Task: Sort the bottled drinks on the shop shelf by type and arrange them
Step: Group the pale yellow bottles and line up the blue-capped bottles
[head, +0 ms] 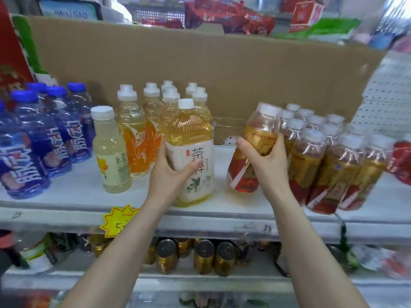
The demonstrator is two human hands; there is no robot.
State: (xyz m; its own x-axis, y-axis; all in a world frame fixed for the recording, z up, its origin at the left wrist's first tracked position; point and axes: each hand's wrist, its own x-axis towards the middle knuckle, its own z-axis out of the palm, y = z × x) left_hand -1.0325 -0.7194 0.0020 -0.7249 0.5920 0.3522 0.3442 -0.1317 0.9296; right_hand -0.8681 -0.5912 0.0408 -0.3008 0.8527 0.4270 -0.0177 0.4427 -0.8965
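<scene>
My left hand (pixel 172 174) grips a yellow tea bottle (pixel 191 138) with a white leaf-print label, standing at the front of the shelf (pixel 66 205). My right hand (pixel 266 161) grips a tilted red-and-gold tea bottle (pixel 253 172), its top leaning right toward a group of the same red-and-gold bottles (pixel 329 161). Behind the yellow bottle stand several orange-labelled bottles (pixel 138 134). A pale lemon drink bottle (pixel 111 152) stands alone left of them. Blue-capped bottles (pixel 40 138) fill the far left.
A cardboard sheet (pixel 200 70) backs the shelf. A red bottle (pixel 402 161) lies at the far right edge. A yellow price tag (pixel 117 221) hangs on the shelf front. Gold cans (pixel 204 256) sit on the shelf below; snack packs (pixel 231 16) lie above.
</scene>
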